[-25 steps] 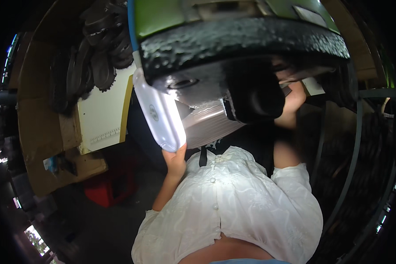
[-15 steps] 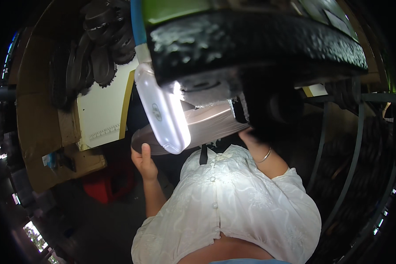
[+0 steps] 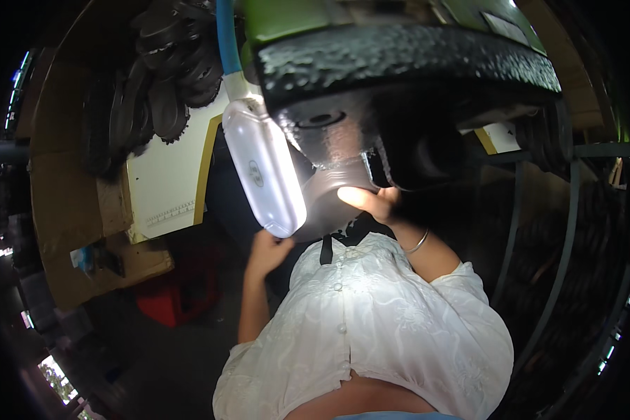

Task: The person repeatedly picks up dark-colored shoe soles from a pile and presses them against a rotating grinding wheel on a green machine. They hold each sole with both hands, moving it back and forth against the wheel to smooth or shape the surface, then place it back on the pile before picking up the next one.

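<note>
From my remote post I look down at a grey ribbed piece (image 3: 325, 206), perhaps a shoe sole, at the centre of the view, just below a green-and-black machine head (image 3: 406, 63) at one o'clock. The right hand (image 3: 374, 203), at three o'clock, has a firm grip on it: the thumb lies flat on top, seemingly to steady it, with the fingers mostly out of sight. The left hand (image 3: 267, 253), between seven and eight o'clock, is curled by the piece's near edge; I cannot tell whether it grasps it. A bright white lamp (image 3: 264, 168) hangs close at ten o'clock, probably so its light falls on the piece.

At nine o'clock is a white tabletop (image 3: 164, 189) with a yellow edge and ruler marks, brown cardboard (image 3: 66, 175) beyond it. Dark shoe-like pieces (image 3: 164, 112) are heaped at ten. A red stool (image 3: 171, 301) stands at eight; metal shelving (image 3: 560, 259) fills the dim room towards three.
</note>
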Available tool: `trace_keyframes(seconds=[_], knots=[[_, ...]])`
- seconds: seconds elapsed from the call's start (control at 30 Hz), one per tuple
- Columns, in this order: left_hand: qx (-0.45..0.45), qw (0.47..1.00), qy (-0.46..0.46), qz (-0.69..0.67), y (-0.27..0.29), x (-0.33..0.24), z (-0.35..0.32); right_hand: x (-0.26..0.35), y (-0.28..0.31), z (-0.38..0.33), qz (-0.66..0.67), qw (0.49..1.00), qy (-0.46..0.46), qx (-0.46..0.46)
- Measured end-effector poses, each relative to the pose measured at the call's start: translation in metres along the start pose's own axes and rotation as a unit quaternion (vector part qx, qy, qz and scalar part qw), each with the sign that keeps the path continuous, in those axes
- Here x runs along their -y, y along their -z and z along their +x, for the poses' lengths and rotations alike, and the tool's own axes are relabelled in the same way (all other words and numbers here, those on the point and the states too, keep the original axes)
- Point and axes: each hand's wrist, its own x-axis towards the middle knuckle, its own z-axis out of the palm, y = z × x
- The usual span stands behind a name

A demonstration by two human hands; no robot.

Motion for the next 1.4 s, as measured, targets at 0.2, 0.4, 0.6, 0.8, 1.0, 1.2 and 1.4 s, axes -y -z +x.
trace_keyframes(seconds=[0.2, 0.4, 0.6, 0.8, 1.0, 1.2, 1.4], knots=[[-0.077, 0.969, -0.148, -0.185, -0.063, -0.067, 0.014, 0.007, 0.009, 0.0, -0.096, 0.984, 0.14, -0.06], [-0.257, 0.873, -0.403, 0.094, -0.015, -0.137, 0.018, -0.003, 0.045, -0.018, -0.016, 0.955, 0.215, -0.205], [-0.26, 0.796, -0.494, 0.234, 0.041, -0.155, 0.037, -0.029, 0.026, -0.028, 0.096, 0.941, 0.215, -0.244], [-0.241, 0.813, -0.39, 0.36, 0.073, -0.15, 0.019, -0.046, 0.005, -0.035, 0.114, 0.97, 0.136, -0.169], [-0.24, 0.871, -0.335, 0.267, 0.07, -0.124, 0.007, -0.035, 0.0, -0.026, 0.009, 0.993, 0.111, -0.044], [-0.172, 0.909, -0.341, 0.165, 0.017, -0.052, 0.037, -0.024, -0.005, -0.006, -0.101, 0.982, 0.159, -0.028], [-0.128, 0.844, -0.279, -0.44, -0.046, -0.069, 0.05, -0.03, -0.017, -0.003, -0.178, 0.969, 0.172, -0.026]])
